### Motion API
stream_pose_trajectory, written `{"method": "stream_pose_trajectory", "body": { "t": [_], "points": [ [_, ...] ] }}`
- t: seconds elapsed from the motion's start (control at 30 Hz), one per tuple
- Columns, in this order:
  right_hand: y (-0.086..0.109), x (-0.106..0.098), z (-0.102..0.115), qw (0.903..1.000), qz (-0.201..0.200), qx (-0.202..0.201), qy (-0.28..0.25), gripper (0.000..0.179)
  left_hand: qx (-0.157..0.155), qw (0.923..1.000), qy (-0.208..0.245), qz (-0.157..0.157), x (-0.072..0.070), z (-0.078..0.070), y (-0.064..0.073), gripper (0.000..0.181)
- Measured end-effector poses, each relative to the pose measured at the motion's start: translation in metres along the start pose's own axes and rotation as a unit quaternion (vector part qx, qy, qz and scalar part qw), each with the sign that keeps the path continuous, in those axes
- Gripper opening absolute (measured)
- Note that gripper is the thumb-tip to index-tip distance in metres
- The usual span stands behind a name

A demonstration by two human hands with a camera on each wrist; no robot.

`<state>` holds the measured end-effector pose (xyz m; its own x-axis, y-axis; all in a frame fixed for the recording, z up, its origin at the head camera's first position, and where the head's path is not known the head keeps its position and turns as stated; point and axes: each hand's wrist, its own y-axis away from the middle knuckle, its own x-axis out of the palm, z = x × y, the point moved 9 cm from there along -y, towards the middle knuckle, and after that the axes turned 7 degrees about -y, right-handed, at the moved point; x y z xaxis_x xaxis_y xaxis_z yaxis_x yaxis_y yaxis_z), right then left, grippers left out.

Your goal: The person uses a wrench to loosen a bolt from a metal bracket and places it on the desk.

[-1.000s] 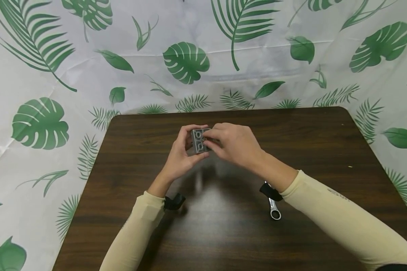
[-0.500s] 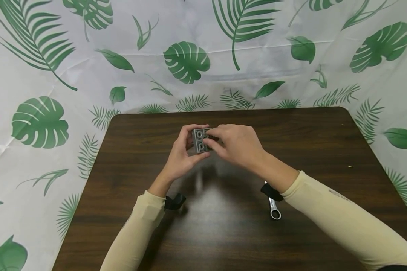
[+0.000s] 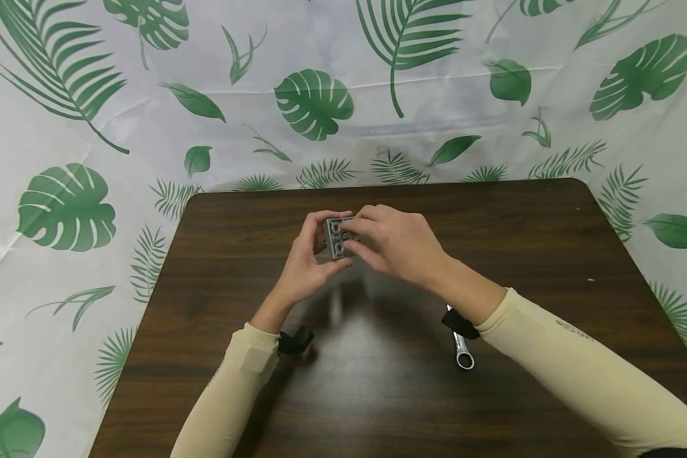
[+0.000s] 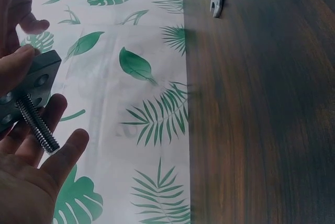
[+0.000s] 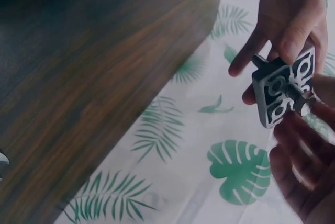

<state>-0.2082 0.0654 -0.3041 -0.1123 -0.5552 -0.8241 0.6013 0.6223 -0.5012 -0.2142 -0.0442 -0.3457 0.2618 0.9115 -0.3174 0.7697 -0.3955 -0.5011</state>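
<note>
My left hand [image 3: 303,270] grips a grey metal block [image 3: 333,240] by its edges, above the table. The block is small, with rounded recesses in one face, plain in the right wrist view. A threaded bolt [image 5: 294,96] stands in that face, and my right hand [image 3: 403,245] pinches its end with thumb and fingers. In the left wrist view a long threaded shank [image 4: 37,124] sticks out of the block's other face, between the left fingers. The right fingers cover part of the block in the head view.
On the dark wooden table [image 3: 378,394] a combination wrench [image 3: 462,353] lies under the right wrist, partly hidden by a black wrist strap [image 3: 459,323]. A white cloth with green leaves [image 3: 229,127] hangs behind the table. A tiny yellowish speck [image 3: 591,280] lies at the right.
The right fingers shift slightly at the block, moving a little right and then back up and left. The left hand and block stay nearly still.
</note>
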Motion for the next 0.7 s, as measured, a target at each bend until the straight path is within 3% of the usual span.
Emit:
{"method": "stream_pose_trajectory", "body": {
  "t": [0.2, 0.5, 0.6, 0.7],
  "points": [
    [0.0, 0.003, -0.01, 0.9973, 0.025, 0.068, 0.01, 0.028, -0.001, 1.0, 0.002, 0.0, 0.0, -0.002, -0.001, 0.069],
    [0.001, 0.001, 0.004, 0.9994, 0.017, -0.029, -0.012, 0.025, -0.01, 1.0, 0.0, 0.0, 0.0, 0.001, 0.002, 0.07],
    [0.001, 0.001, 0.002, 0.9997, 0.014, -0.019, -0.011, 0.026, -0.005, 1.0, -0.001, 0.002, 0.0, -0.001, 0.002, 0.069],
    [0.001, 0.0, -0.003, 0.9998, 0.004, 0.019, -0.009, 0.029, 0.001, 1.0, -0.005, 0.0, -0.001, -0.002, 0.001, 0.069]
  ]
}}
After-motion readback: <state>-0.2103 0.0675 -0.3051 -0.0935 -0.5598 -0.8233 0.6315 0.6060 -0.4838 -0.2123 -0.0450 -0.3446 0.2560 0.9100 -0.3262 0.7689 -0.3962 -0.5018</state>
